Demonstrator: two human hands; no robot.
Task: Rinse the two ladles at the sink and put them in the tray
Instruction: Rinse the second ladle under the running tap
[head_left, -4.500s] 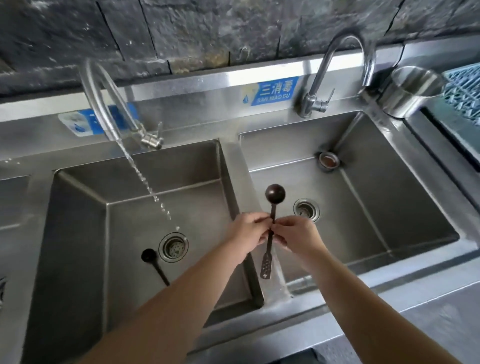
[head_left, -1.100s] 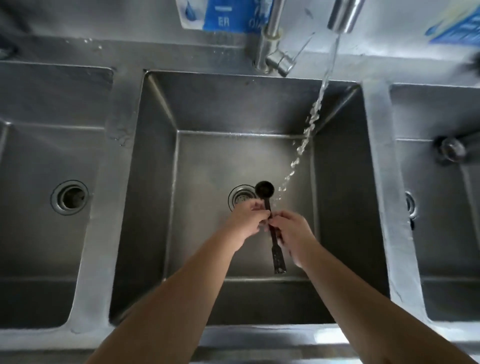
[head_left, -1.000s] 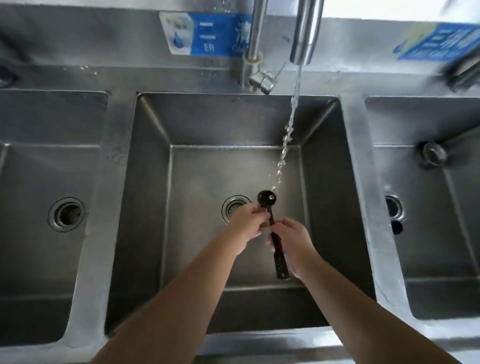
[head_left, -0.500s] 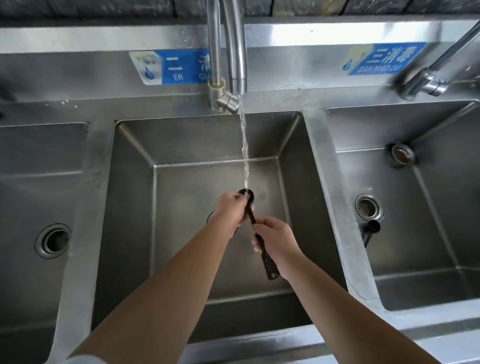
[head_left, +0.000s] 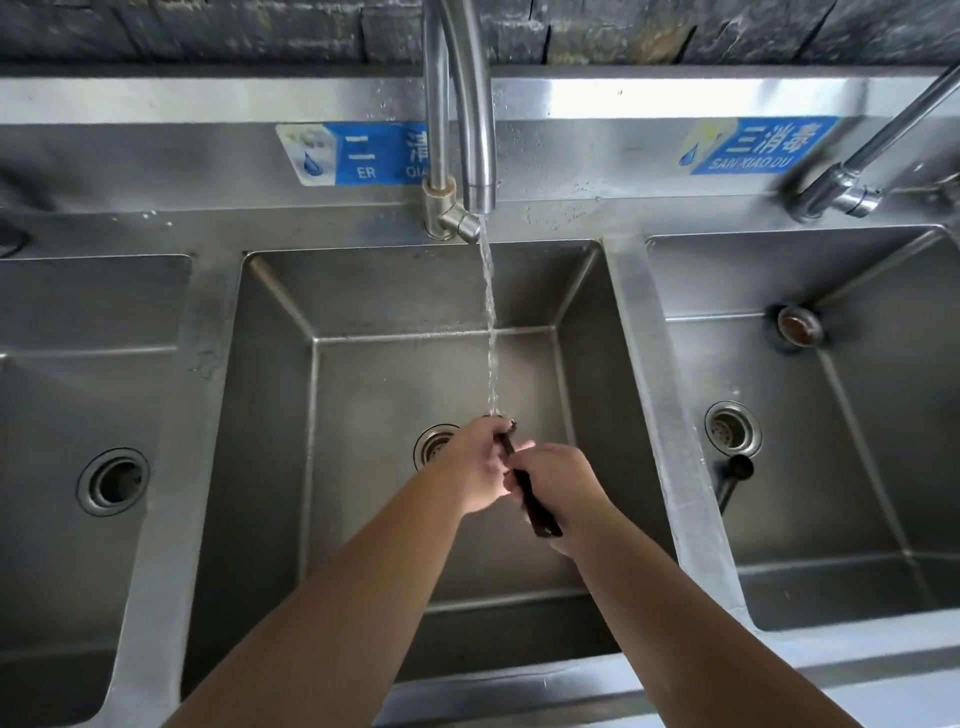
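Note:
Over the middle basin (head_left: 363, 312) both my hands hold one dark ladle (head_left: 535, 506). My left hand (head_left: 480, 462) is wrapped around its bowl end, right under the water stream (head_left: 488, 322) from the middle tap (head_left: 475, 130). My right hand (head_left: 558, 483) grips the handle, whose flat end sticks out toward me. The ladle's bowl is mostly hidden by my left fingers. A second dark ladle (head_left: 730, 480) lies in the right basin (head_left: 857, 467), its bowl just below that basin's drain (head_left: 732, 428). No tray is in view.
A third basin (head_left: 62, 389) with its own drain (head_left: 113, 481) is at the left. A second tap (head_left: 857, 171) stands at the back right. The middle drain (head_left: 434, 446) sits just left of my left hand. Blue labels are stuck on the steel backsplash.
My left hand has slid up over the ladle's bowl, which now sits directly under the running water. The view has tilted up slightly; the second ladle stays in the right basin.

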